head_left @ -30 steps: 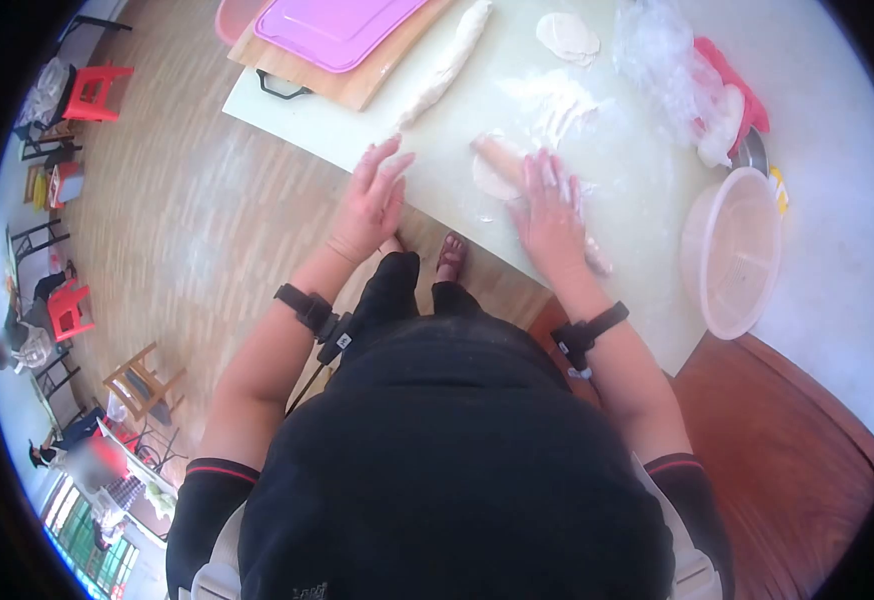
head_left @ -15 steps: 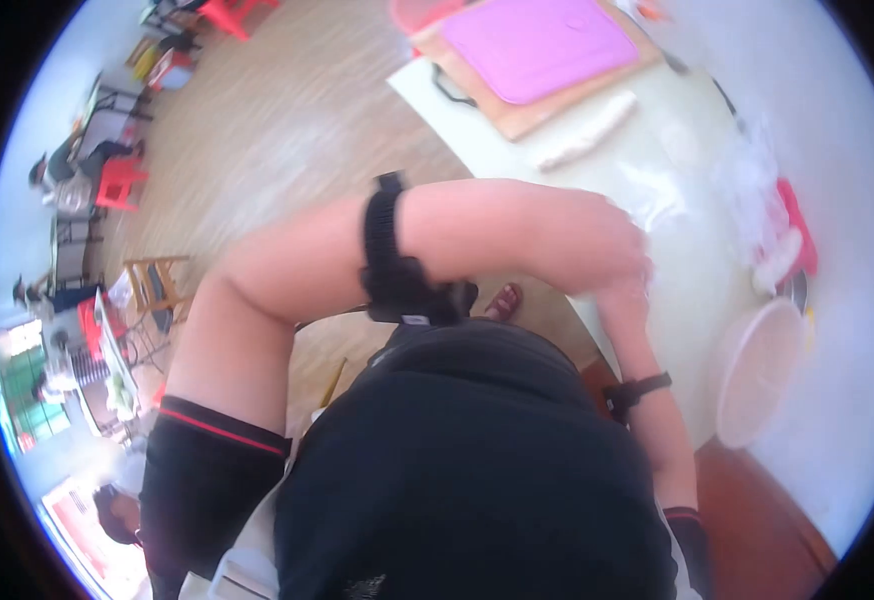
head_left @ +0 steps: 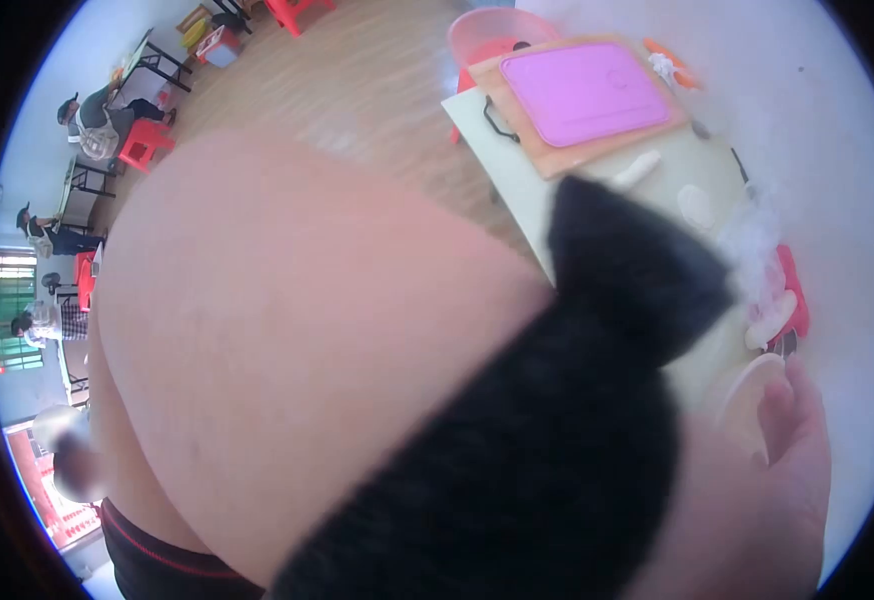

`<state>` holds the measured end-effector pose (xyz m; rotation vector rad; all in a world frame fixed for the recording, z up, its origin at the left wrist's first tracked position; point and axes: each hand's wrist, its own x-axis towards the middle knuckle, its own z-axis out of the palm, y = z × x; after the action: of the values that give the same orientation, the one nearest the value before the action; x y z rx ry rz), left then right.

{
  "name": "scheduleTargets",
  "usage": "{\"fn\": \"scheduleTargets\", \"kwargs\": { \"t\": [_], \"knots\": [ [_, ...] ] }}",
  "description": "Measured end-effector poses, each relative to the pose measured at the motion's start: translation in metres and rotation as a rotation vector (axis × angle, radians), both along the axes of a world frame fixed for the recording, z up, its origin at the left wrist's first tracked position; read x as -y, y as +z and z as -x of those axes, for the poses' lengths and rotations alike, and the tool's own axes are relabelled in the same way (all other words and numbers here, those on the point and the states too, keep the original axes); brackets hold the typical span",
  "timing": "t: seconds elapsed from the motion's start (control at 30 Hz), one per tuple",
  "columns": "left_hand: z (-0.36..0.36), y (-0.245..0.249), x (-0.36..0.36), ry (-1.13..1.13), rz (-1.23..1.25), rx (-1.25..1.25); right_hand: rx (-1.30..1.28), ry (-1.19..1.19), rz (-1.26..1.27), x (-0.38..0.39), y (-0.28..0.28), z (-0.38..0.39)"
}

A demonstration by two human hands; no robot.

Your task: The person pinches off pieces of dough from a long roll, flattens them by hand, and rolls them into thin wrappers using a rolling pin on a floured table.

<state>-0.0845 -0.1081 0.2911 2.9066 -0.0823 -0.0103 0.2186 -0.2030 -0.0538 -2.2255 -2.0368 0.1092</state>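
Note:
My left forearm fills the middle of the head view, very close to the camera, with a thick black strap around it. Beyond the strap, my left hand reaches to the lower right. Its fingertips are blurred and overlap the rim of a pale bowl, so I cannot tell whether they grip anything. My right hand is not in view. Past the strap, a white roll that looks like dough lies on the pale table, and a round whitish piece lies beside it.
A pink mat rests on a wooden board at the table's far end, near a pink basin. Clear plastic and a red item lie by the wall. People and red stools are at the left.
My left arm has risen close to the camera and now covers my torso. The left hand has moved away from my right arm, which has dropped out of sight. The view has shifted.

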Motion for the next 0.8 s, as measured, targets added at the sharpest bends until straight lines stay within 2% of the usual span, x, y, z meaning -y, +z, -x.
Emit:
{"fn": "scheduleTargets", "kwargs": {
  "t": [0.23,0.27,0.37,0.43,0.47,0.5,0.53,0.57,0.6,0.63,0.67,0.7,0.73,0.8],
  "knots": [
    [-0.032,0.009,0.101,0.049,-0.359,0.131,0.007,-0.016,-0.045,0.036,-0.029,0.004],
    [-0.031,0.027,0.085,0.077,-0.390,0.156,0.019,-0.013,-0.043,0.014,-0.012,0.004],
    [-0.032,0.026,0.080,0.205,-0.533,0.140,-0.049,0.002,-0.090,0.023,-0.008,0.003],
    [-0.030,0.008,0.062,0.345,-0.630,0.010,-0.035,0.027,-0.041,0.033,0.004,0.004],
    [-0.025,-0.009,0.045,0.420,-0.621,-0.138,-0.049,0.053,-0.069,0.032,0.005,0.003],
    [-0.007,-0.027,0.024,0.448,-0.579,-0.445,-0.061,0.008,0.009,0.026,0.005,0.011],
    [0.027,-0.077,0.010,0.515,-0.426,-0.433,-0.075,-0.038,0.086,0.024,-0.002,0.015],
    [0.053,-0.119,0.008,0.573,-0.339,-0.731,-0.092,-0.017,0.066,0.030,-0.013,0.016],
    [0.091,-0.184,0.019,0.644,-0.386,-0.920,-0.093,-0.015,0.023,0.032,-0.024,0.014],
    [0.128,-0.225,0.041,0.568,-0.317,-1.156,-0.088,-0.017,-0.018,0.035,-0.030,0.012],
    [0.160,-0.265,0.077,0.592,-0.256,-1.301,-0.090,-0.008,-0.032,0.037,-0.033,0.013],
    [0.187,-0.302,0.115,0.550,0.042,-1.480,-0.096,-0.015,-0.034,0.040,-0.033,0.013],
    [0.194,-0.300,0.139,0.561,0.293,-1.536,-0.092,-0.017,-0.030,0.025,-0.014,0.006],
    [0.206,-0.317,0.186,0.663,0.610,-1.535,-0.117,-0.035,-0.002,0.017,0.001,0.003]
  ]
}}
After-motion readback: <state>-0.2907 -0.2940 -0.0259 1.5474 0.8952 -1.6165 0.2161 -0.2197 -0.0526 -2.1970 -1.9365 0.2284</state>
